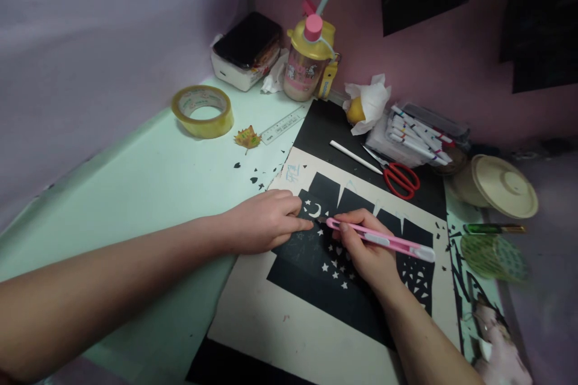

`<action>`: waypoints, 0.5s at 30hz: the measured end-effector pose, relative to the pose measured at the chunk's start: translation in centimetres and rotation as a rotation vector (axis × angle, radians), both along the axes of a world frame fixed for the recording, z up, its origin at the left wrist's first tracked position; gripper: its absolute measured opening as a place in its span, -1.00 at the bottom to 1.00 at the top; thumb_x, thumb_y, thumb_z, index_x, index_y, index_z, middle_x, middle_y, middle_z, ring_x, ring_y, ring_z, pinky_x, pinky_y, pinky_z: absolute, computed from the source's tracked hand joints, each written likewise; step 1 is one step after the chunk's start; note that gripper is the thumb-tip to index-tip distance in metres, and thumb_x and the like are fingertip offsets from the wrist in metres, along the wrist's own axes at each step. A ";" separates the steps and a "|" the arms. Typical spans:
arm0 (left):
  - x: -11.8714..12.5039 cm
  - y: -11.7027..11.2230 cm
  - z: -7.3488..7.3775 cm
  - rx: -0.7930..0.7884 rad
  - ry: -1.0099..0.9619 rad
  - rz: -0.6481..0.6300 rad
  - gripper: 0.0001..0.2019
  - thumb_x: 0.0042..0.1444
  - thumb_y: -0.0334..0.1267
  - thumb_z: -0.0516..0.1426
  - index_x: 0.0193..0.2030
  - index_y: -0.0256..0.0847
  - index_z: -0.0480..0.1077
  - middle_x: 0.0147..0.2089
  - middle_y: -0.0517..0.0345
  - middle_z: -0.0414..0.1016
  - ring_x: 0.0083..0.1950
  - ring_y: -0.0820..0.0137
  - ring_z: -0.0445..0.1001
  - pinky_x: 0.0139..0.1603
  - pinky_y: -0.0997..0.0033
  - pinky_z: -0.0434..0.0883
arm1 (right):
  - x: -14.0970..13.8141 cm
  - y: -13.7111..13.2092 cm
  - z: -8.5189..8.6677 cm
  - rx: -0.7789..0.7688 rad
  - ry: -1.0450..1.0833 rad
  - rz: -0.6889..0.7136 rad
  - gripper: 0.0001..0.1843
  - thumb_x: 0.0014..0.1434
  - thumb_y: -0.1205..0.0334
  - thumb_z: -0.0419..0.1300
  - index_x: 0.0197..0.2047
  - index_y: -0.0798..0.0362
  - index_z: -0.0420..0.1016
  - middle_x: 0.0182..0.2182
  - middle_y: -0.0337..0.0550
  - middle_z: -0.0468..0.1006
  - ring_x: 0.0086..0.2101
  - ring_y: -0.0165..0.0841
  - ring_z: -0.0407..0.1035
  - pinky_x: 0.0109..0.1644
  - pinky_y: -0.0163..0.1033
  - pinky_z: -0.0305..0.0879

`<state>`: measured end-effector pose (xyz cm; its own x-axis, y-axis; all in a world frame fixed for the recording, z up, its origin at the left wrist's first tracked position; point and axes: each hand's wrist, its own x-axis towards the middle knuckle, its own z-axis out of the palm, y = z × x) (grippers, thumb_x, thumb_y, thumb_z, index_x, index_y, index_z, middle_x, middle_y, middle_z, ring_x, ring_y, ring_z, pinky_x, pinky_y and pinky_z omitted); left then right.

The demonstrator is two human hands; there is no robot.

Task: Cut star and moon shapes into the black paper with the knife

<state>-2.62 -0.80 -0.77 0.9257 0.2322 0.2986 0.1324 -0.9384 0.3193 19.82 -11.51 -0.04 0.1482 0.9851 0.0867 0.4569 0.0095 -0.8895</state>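
A sheet of black paper [311, 286] with cut-out stars, a crescent moon and small angular holes lies on a pale board [250, 313]. My left hand [266, 222] rests on the paper's left side, forefinger stretched out beside the moon, the other fingers partly curled and holding nothing. My right hand [368, 252] grips a pink utility knife [383, 239] like a pen, its tip at the paper close to my left fingertip. Faint drawn outlines show on the black surface below the left finger. Along its top edge the paper is cut into several separate flaps.
Red-handled scissors [401, 180] and a white pen [356, 157] lie beyond the paper. Behind stand a box of markers [418, 135] and a drink cup [303, 69]. A tape roll [203, 111], clear ruler [282, 126] and leaf [248, 137] are at left, near black scraps. A lidded tub [501, 186] stands right.
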 end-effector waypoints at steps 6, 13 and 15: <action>-0.1 0.1 0.1 0.003 -0.010 -0.023 -0.67 0.25 -0.46 0.01 0.06 -0.19 0.48 -0.30 0.05 0.34 -0.31 0.33 0.25 -0.29 0.36 0.25 | -0.1 0.2 0.6 0.059 -0.101 0.090 -0.92 0.22 0.25 0.21 -0.26 -0.01 0.55 -0.41 -0.21 0.62 -0.44 -0.37 0.50 -0.38 -0.30 0.41; -0.1 0.0 0.0 -0.021 -0.036 -0.016 -0.67 0.27 -0.45 -0.01 0.06 -0.17 0.47 -0.31 0.06 0.34 -0.32 0.33 0.25 -0.30 0.35 0.27 | -0.3 0.6 1.0 0.103 -0.048 0.170 -0.88 0.23 0.33 0.19 -0.27 0.00 0.57 -0.39 -0.20 0.60 -0.40 -0.38 0.49 -0.32 -0.29 0.40; -0.1 0.0 0.0 -0.027 -0.021 -0.017 -0.67 0.26 -0.45 0.00 0.07 -0.17 0.47 -0.30 0.05 0.33 -0.31 0.33 0.25 -0.29 0.34 0.27 | -0.4 0.6 1.1 0.109 -0.051 0.195 -0.87 0.19 0.37 0.19 -0.27 0.01 0.57 -0.39 -0.20 0.58 -0.39 -0.38 0.48 -0.30 -0.28 0.39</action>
<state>-2.73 -0.77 -0.82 0.9232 0.2251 0.3115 0.1099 -0.9312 0.3474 19.44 -10.86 1.02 -0.0513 0.9791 0.1966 0.4814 0.1968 -0.8541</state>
